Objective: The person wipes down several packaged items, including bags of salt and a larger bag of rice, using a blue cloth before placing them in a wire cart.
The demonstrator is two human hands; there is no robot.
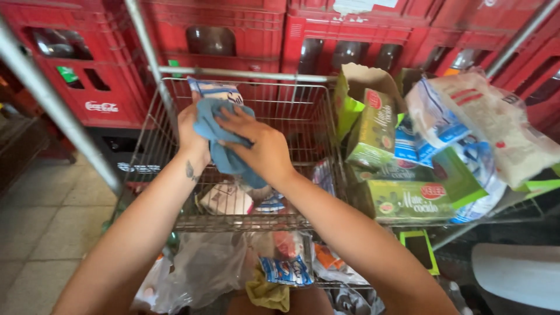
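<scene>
Forearms reach up mid-frame — right hand (259, 146) presses a blue cloth (224, 137) against a white-and-blue packet (214, 90), left hand (191, 131) clasped behind it, above the wire basket (280, 221); seemingly mid-wipe — steady grip needed.

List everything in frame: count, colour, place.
Cloth: 1, blue, held over the basket by both hands.
Packet: 1, white and blue, behind the cloth, against the left hand.
Basket: 1, grey wire, centre.
Small packs: several, white, blue and red, on the basket floor.
Crates: several, red, stacked behind, dark bottles inside.
Boxes: about three, green, right of the basket.
Bags: about three, clear or white and blue, on top of the boxes.
Plastic bags: a few, clear, below the basket.
Floor: grey tiles, lower left.
Left hand: grips the cloth and packet from the left.
Right hand: presses on the cloth front.
</scene>
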